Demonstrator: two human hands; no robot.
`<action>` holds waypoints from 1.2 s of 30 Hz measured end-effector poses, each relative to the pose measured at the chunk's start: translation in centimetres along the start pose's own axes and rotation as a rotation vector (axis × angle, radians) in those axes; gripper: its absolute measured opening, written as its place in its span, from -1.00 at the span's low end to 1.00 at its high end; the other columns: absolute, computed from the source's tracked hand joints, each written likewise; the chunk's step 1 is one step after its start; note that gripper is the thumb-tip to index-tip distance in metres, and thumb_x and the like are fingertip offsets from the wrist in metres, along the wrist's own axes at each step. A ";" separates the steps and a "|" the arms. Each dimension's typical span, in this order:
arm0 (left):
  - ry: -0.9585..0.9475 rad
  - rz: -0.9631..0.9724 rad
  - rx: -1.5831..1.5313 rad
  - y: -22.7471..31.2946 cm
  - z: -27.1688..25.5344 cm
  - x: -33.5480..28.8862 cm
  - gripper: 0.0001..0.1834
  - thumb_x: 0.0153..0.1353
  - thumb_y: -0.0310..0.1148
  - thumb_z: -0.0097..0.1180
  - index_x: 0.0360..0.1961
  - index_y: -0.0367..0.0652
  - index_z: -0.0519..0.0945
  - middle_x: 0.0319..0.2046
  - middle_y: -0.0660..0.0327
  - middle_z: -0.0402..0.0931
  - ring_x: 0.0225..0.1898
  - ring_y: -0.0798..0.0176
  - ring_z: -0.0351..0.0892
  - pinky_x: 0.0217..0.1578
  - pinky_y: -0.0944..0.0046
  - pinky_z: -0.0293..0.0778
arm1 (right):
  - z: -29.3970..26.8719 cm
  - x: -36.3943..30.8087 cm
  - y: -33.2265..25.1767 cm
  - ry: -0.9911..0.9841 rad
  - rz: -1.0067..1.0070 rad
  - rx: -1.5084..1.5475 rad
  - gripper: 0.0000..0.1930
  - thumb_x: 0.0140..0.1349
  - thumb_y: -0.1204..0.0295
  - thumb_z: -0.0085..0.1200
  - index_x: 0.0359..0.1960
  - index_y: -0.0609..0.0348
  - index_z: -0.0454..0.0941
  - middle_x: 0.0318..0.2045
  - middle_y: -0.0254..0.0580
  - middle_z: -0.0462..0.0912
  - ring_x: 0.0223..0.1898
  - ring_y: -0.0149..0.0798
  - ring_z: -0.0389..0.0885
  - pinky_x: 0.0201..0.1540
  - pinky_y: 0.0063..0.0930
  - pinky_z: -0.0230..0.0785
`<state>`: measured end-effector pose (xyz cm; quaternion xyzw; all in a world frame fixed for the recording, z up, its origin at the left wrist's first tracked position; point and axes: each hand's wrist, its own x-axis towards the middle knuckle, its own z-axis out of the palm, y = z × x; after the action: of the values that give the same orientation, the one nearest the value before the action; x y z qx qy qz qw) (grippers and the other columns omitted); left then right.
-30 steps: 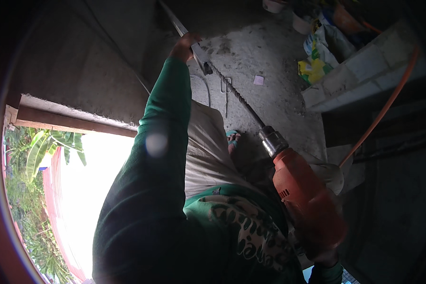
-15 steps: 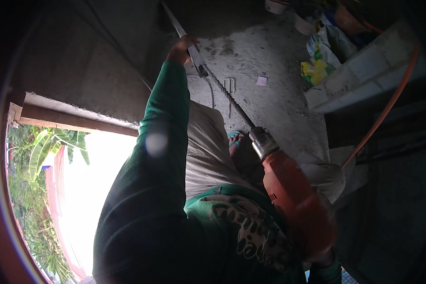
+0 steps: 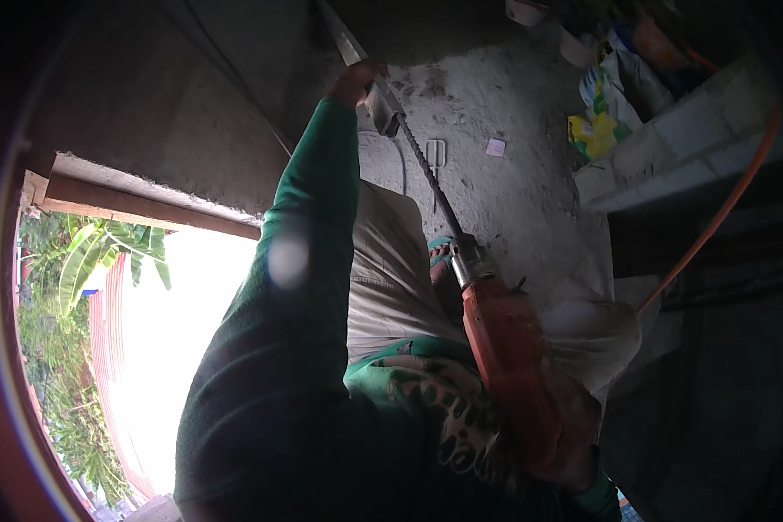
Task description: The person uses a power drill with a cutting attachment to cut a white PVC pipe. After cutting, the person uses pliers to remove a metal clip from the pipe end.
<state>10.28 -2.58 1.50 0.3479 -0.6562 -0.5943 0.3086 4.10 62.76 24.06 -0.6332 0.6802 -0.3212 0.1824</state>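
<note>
Grips a long, pale grey metal tube (image 3: pixel 379 106) in the left hand (image 3: pixel 359 83), at the end of an outstretched green sleeve (image 3: pixel 309 217), with fingers bent narrow around it just short of its nearer end. Holds it slanting away toward the top edge of the view, beside a dark grey wall (image 3: pixel 157 113). Carries a red-orange drill (image 3: pixel 503 348) by its rear in the right hand (image 3: pixel 577 452), low at the right of the torso, in a closed grasp; cannot tell each finger's place there in the deep shadow. Aims the drill forward and leftward, with a long spiral bit (image 3: pixel 433 178) set in a silvery chuck (image 3: pixel 472 263) and reaching up to the tube's near end. Cannot tell contact from mere overlap at the meeting of tip and tube. Has below, on rough concrete floor (image 3: pixel 531 209), a metal loop on a thin rod (image 3: pixel 436 153), near the bit in view, and a small pale pink paper (image 3: pixel 496 147) farther right. Shows a foot in a turquoise sandal (image 3: pixel 441 252) just left of the chuck. Includes, at upper right, a low block wall (image 3: pixel 696 130), a white and yellow bag (image 3: pixel 593 133) beside it and an orange cable (image 3: pixel 722 213) hanging in a curve. Opens at left onto glaring daylight, past a wooden frame (image 3: pixel 148 216), with broad green leaves (image 3: pixel 83 270) outside.
</note>
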 end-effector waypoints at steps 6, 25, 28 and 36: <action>0.080 -0.331 -0.305 1.4 2.7 -0.5 -0.89 0.02 -0.44 0.32 -0.42 -0.19 0.65 -0.19 0.00 0.55 -0.21 0.06 0.55 -0.24 0.09 0.54 | 0.2 1.0 0.7 -0.010 0.010 0.144 0.13 -0.14 -0.19 0.61 0.37 0.27 0.39 0.12 0.16 0.65 0.06 0.05 0.74 0.06 -0.13 0.62; 0.226 -0.425 -0.654 6.3 4.9 -1.0 -0.87 0.22 -0.46 0.24 -0.33 -0.15 0.50 -0.66 0.21 0.36 -0.68 0.14 0.44 -0.60 0.14 0.47 | 2.2 -4.2 1.1 0.098 0.479 0.660 -0.14 0.13 0.36 0.46 0.46 0.23 0.32 0.33 -0.05 0.55 0.32 -0.19 0.57 0.34 -0.28 0.43; 0.131 -0.474 -0.740 4.7 3.5 0.2 -0.89 0.18 -0.43 0.25 -0.31 -0.11 0.55 -0.48 0.18 0.47 -0.50 0.12 0.50 -0.44 0.01 0.51 | 2.8 -3.3 0.3 0.185 0.667 0.903 -0.22 0.18 0.37 0.41 0.44 0.24 0.34 0.30 -0.08 0.57 0.29 -0.21 0.59 0.33 -0.29 0.44; 0.118 -0.426 -0.603 3.8 4.7 0.6 -0.87 0.16 -0.39 0.26 -0.39 -0.11 0.53 -0.51 0.20 0.42 -0.53 0.13 0.47 -0.47 0.02 0.48 | 3.4 -5.3 3.0 0.049 0.287 0.165 -0.61 0.54 0.32 0.00 0.29 0.25 0.48 0.07 -0.15 0.68 0.02 -0.35 0.68 0.06 -0.41 0.54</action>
<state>5.81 -0.22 4.74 0.4036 -0.3457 -0.7907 0.3040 4.80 67.27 18.76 -0.5042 0.7393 -0.3621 0.2610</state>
